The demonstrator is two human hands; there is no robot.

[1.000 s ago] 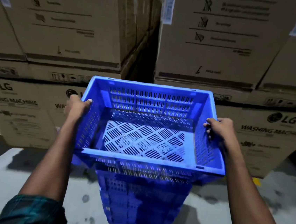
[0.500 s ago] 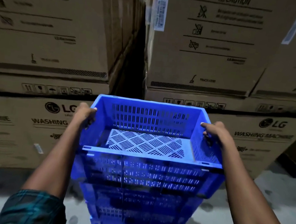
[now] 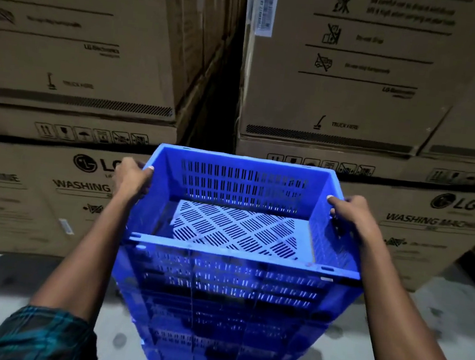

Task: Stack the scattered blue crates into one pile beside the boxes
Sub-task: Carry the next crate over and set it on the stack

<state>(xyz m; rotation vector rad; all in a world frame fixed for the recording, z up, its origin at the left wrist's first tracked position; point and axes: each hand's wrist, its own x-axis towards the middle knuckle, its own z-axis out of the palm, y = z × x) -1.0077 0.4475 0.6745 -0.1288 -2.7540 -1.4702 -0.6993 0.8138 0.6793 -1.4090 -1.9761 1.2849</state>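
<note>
**Top crate coming down onto the pile**

Nearest, a teal plaid sleeve (image 3: 44, 335) leads up to the left hand (image 3: 132, 179), which grips the left rim of the top crate (image 3: 234, 226); the right hand (image 3: 350, 212) grips the right rim, fingers curled over the edge. The crate sits atop the stacked blue crates (image 3: 215, 324) (whether fully seated I cannot tell), just in front of the cardboard boxes (image 3: 357, 89) on the grey floor (image 3: 14, 288). To finish well, keep it level, square all four corners over the crate below, then let go with both hands together. Compared with a second ago, the crate is lower and closer to the pile, tilted less, and the boxes loom nearer.
</note>
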